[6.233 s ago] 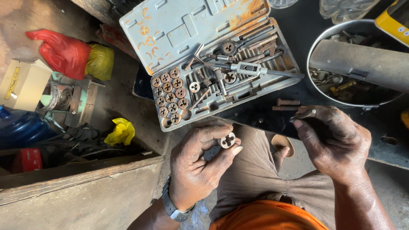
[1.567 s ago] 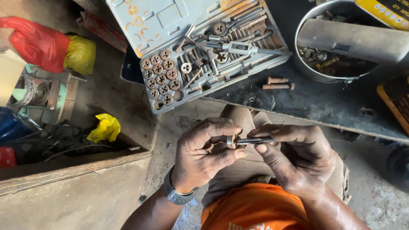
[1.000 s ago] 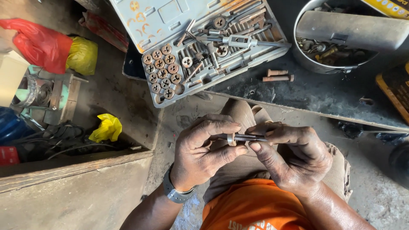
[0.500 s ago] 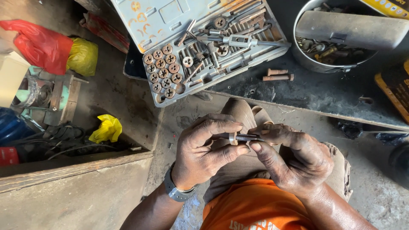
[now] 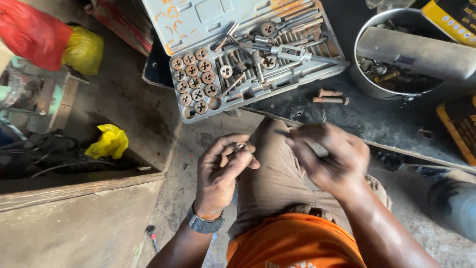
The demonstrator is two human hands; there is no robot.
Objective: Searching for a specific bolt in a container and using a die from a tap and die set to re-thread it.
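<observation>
My left hand (image 5: 220, 171) is curled around a small round threading die (image 5: 241, 146), held at the fingertips above my knee. My right hand (image 5: 329, 159) is blurred with motion, a little to the right of the left one and apart from it; a thin dark rod tip (image 5: 282, 133) sticks out from its fingers. Above both hands lies an open grey tap-and-die case (image 5: 248, 49) with rows of round dies at its left and taps and wrenches at its right.
A metal bowl (image 5: 396, 54) of rusty fittings with a grey bar across it stands at top right. Two rusty bolts (image 5: 329, 97) lie on the dark bench. A yellow rag (image 5: 108, 141), red and yellow bags (image 5: 54, 42) and a wooden ledge (image 5: 74, 183) are at left.
My hands held the die and the rod together half a second ago. Now the right hand has pulled away to the right with the rod; the die stays in the left hand.
</observation>
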